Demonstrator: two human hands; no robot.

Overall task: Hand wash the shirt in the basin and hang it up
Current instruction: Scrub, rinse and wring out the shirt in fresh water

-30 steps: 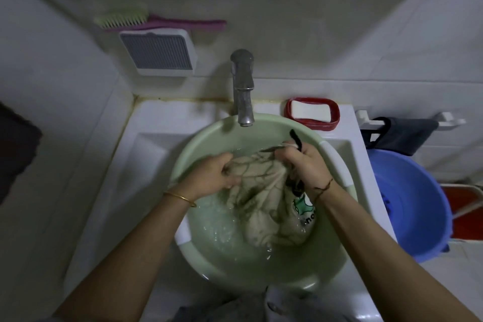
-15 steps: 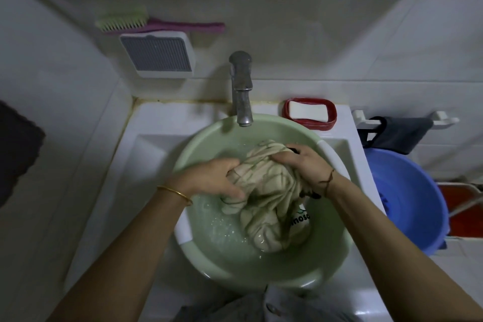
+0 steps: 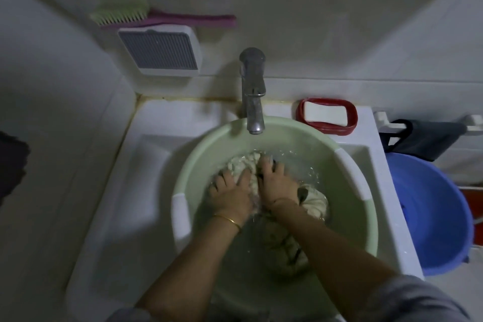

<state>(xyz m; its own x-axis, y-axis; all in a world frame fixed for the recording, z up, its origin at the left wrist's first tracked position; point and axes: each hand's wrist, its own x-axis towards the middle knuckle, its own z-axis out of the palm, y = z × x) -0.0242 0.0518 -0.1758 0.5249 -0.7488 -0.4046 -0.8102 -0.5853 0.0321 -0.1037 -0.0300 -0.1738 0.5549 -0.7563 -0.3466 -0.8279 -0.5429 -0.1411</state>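
A pale green plastic basin with white handle pads sits in the white sink and holds water. The beige patterned shirt lies bunched and wet in it, partly under water. My left hand presses flat on the shirt's far left part, fingers spread. Beside it, my right hand presses down on the bunched cloth, fingers pointing toward the tap. Both palms cover the middle of the shirt.
A steel tap overhangs the basin's far rim. A red soap dish with white soap sits on the sink's back right corner. A blue bucket stands to the right. On the wall box lies a scrub brush.
Both hands held the shirt lifted above the water earlier; now they have pushed it down into the basin and press on it with flattened fingers.
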